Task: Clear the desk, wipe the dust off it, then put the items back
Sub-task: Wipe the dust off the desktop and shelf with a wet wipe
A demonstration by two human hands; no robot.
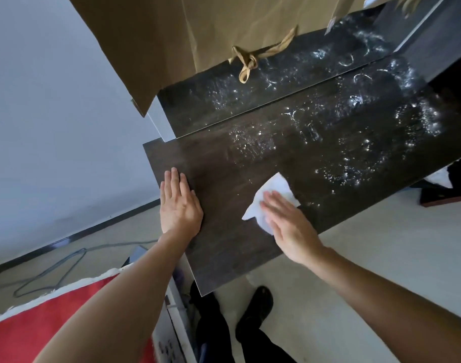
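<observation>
1. Head view: the right hand [289,226], fingers straight, presses a white cloth [270,199] flat on the desk [224,258].
2. The left hand [179,203] rests flat, holding nothing.
3. The near end looks wiped; white dust [381,158] remains farther along, beside a paper bag [198,30].
4. Returning items appears not yet begun.

The counter [224,179] is a dark wood-grain slab. White dust [368,153] lies in specks, smears and ring marks over its middle and right part; the stretch by the left end looks dark and clean. A crumpled white tissue [274,189] lies near the front edge, pressed under the straight fingers of the right hand [289,229]
</observation>
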